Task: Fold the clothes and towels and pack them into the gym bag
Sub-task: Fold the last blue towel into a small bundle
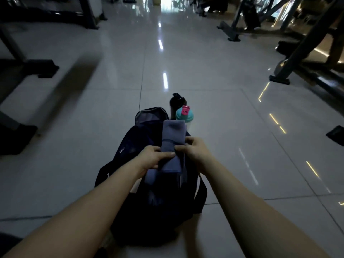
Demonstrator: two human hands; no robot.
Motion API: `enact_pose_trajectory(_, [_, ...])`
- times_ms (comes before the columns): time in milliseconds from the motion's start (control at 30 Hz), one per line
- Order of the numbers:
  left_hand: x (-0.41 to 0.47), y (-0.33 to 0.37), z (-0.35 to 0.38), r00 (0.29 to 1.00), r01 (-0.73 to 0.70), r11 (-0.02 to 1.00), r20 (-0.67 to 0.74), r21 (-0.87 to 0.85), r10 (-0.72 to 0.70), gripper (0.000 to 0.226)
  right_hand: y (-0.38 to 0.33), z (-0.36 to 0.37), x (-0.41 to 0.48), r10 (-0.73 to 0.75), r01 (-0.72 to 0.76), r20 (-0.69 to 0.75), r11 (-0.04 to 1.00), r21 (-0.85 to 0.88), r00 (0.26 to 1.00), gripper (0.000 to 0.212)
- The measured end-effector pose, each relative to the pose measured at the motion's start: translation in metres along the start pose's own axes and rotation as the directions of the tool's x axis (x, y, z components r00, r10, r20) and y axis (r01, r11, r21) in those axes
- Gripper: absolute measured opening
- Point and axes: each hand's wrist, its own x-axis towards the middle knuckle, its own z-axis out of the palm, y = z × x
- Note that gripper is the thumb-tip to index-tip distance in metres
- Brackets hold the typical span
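Observation:
A dark navy gym bag point(134, 142) lies on the tiled floor in front of me, its top open. A narrow folded blue-grey towel point(173, 135) stretches lengthwise over the opening. My left hand point(154, 157) grips the towel's left edge near the middle, thumb across the cloth. My right hand point(193, 148) pinches its right edge at about the same height. A paler rolled piece of cloth point(151, 176) shows in the bag below my left hand.
Two bottles stand just beyond the bag: a teal-lidded one with a pink cap point(184, 114) and a black one point(176, 101) behind it. Dark gym machine frames point(33, 67) flank the left, more equipment point(290, 62) the right. Glossy floor runs between.

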Motion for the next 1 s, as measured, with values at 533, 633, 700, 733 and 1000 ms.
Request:
enact_pose_trajectory(533, [0.042, -0.057, -0.024, 0.721, -0.323, 0.201, 0.103, 0.925, 0.685, 0.096, 0.048, 0.035, 0.057, -0.057, 0.046, -0.017, 0.916, -0.398, 0.998, 0.022])
enact_pose_trajectory(633, [0.056, -0.058, -0.018, 0.736, -0.283, 0.013, 0.209, 0.959, 0.644, 0.107, 0.052, 0.035, 0.06, -0.057, 0.04, -0.022, 0.885, -0.464, 0.998, 0.014])
enact_pose_trajectory(700, [0.066, -0.057, -0.013, 0.789, -0.252, -0.042, 0.23, 0.967, 0.57, 0.107, 0.05, 0.032, 0.061, -0.041, 0.027, -0.014, 0.85, -0.526, 0.999, 0.009])
enact_pose_trajectory(733, [0.071, -0.056, -0.011, 0.817, -0.238, -0.046, 0.225, 0.97, 0.531, 0.106, 0.048, 0.029, 0.062, -0.061, 0.04, -0.018, 0.818, -0.574, 0.998, 0.005])
enact_pose_trajectory(1000, [0.086, -0.059, -0.004, 0.872, -0.231, -0.002, 0.208, 0.973, 0.442, 0.106, 0.035, 0.0, 0.104, -0.275, 0.085, -0.04, 0.425, -0.901, 0.961, 0.049])
